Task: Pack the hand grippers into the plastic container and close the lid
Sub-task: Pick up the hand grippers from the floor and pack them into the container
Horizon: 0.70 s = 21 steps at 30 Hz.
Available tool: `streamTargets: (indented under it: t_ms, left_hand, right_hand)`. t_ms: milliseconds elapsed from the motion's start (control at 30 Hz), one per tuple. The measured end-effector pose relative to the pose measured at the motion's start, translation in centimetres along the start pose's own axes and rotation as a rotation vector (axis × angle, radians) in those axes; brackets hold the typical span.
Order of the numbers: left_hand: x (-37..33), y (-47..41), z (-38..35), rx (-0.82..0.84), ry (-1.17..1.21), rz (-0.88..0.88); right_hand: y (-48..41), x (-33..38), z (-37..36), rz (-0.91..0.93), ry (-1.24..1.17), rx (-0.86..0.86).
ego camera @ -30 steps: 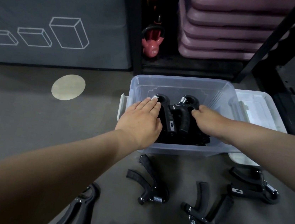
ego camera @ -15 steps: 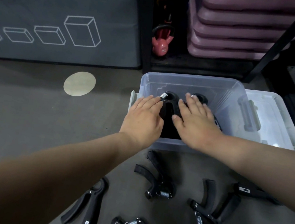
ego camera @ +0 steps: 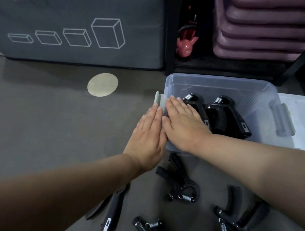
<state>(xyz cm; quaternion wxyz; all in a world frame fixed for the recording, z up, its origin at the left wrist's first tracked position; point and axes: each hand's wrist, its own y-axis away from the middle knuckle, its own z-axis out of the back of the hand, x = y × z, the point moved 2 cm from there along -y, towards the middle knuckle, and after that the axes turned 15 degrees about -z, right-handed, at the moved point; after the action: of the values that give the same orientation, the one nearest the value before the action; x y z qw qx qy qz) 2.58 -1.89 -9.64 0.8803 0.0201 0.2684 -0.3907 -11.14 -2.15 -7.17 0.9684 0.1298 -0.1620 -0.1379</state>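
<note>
Left hand is laid flat, fingers straight, against the left outer wall of the plastic container. Right hand is flat over its near-left rim. Two hand grippers are packed inside. Loose grippers lie nearer on the grey floor. Lid lies to the right.

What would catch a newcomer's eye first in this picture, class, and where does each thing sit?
The left hand and right hand lie flat, side by side, at the left end of the clear plastic container mid-frame, which has black hand grippers packed inside. Loose grippers lie scattered on the grey floor in front. A pink kettlebell stands in the dark rack behind.
</note>
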Motion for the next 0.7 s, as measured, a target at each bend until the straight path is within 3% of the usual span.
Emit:
streamTargets:
  t_ms: [133, 267, 467, 700]
  left_hand:
    - [1.2, 1.7, 0.1, 0.041, 0.026, 0.053]
    - [2.7, 5.5, -0.1, 0.095, -0.012, 0.230]
    - [5.7, 10.3, -0.2, 0.556, -0.119, 0.718]
    - [6.6, 14.6, -0.6, 0.809, -0.197, 0.684]
  right_hand:
    - [-0.3, 0.5, -0.7, -0.012, 0.021, -0.029]
    - [-0.2, 0.6, -0.9, 0.007, 0.086, -0.086]
    - [-0.1, 0.7, -0.9, 0.010, 0.078, -0.080]
    - [0.0, 0.7, -1.1, 0.008, 0.061, -0.087]
